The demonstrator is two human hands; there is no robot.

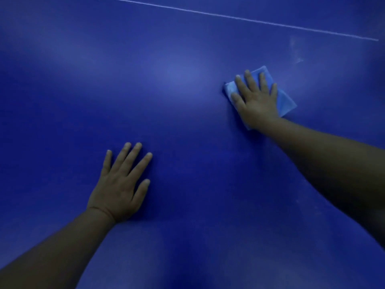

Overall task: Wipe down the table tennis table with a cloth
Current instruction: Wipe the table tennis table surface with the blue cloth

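The table [166, 80] filled the whole view, a deep blue surface with a soft sheen near its centre. A thin white line [239, 17] ran across the far part, slanting down toward the right. Faint pale smudges [295, 53] showed on the surface just beyond the cloth. Both bare forearms reached in from the near edge. The left hand [118, 184] lay palm down on the bare table, fingers straight and slightly spread, holding nothing. The right hand [256, 101] lay flat on the cloth [285, 103], farther out and to the right, fingers straight and spread, pressing it to the table, not curled round it. The cloth was light blue, folded to a rough rectangle, its corners showing past the fingertips and the outer edge of the hand.
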